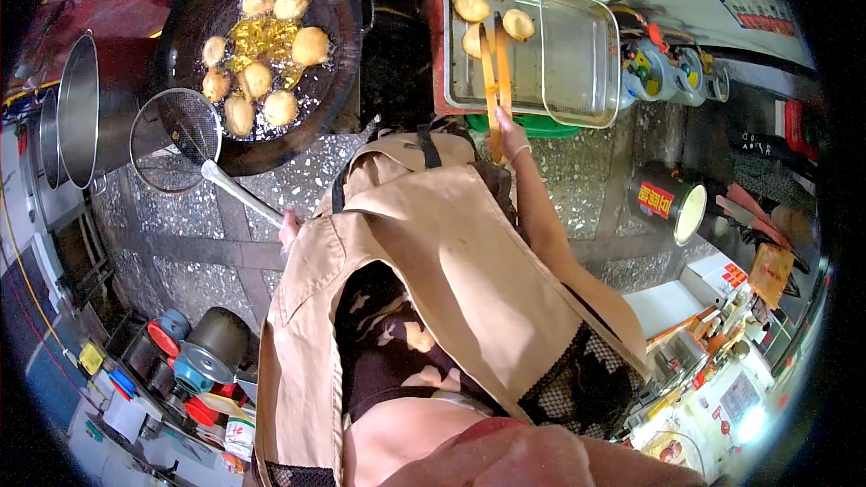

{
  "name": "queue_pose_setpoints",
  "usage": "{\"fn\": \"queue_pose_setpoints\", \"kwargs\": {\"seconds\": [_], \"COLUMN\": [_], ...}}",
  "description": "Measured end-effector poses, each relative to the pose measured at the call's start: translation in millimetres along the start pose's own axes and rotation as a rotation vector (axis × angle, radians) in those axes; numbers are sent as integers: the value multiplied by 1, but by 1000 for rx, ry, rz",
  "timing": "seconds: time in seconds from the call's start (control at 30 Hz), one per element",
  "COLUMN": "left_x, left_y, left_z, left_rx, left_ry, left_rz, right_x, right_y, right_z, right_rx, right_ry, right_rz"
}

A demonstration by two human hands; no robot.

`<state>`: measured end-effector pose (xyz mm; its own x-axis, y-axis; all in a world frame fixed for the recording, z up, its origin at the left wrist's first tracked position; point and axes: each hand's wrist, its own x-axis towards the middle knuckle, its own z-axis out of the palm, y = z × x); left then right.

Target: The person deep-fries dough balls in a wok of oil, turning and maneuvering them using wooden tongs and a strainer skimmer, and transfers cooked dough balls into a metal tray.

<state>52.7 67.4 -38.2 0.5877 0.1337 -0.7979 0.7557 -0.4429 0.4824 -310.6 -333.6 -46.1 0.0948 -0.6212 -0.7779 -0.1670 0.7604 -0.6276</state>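
My left hand is closed round the metal handle of a wire mesh strainer, held beside the left edge of a large black wok. Several golden fried pieces float in bubbling oil in the wok. In my right hand is a pair of long wooden chopsticks, their dark tips over a metal tray. Three fried pieces lie in the tray near the tips; whether the tips touch one is unclear. A wire rack or basket covers the tray's right part.
Large metal pots stand left of the wok. A green basin shows under the tray. On the right are a dark bucket with a red label and a cluttered counter. Stacked pans sit at lower left.
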Motion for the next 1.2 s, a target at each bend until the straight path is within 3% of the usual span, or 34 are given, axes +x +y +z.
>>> {"fn": "queue_pose_setpoints", "kwargs": {"seconds": [0.2, 0.43, 0.57, 0.77, 0.83, 0.93, 1.0, 1.13, 1.2], "left_x": [0, 0, -2, -1, 0, 1, 2, 2, 2], "left_y": [-1, 1, -1, 1, 1, 0, 0, 0, 0], "left_z": [-1, -2, -2, -1, -2, -1, 0, 3, 4], "left_rx": [4, 14, 17, 26, 26, 28, 31, 32, 35], "left_ry": [0, -2, 0, -2, -1, -2, -4, -4, -3], "left_rz": [0, 5, 4, 13, 12, 14, 13, 18, 21], "right_x": [1, -5, 23, 18, -5, -24, -33, -32, -27], "right_y": [-6, -13, 17, 6, -2, 2, 2, -1, 0], "right_z": [6, 7, -1, -1, -2, -25, -44, -59, -55], "right_rx": [-27, -63, -132, -276, 59, 43, -51, -320, -390], "right_ry": [4, 47, 41, 35, -13, 19, 71, -32, 40], "right_rz": [103, 40, -60, 21, 31, 40, 70, 225, 121]}}
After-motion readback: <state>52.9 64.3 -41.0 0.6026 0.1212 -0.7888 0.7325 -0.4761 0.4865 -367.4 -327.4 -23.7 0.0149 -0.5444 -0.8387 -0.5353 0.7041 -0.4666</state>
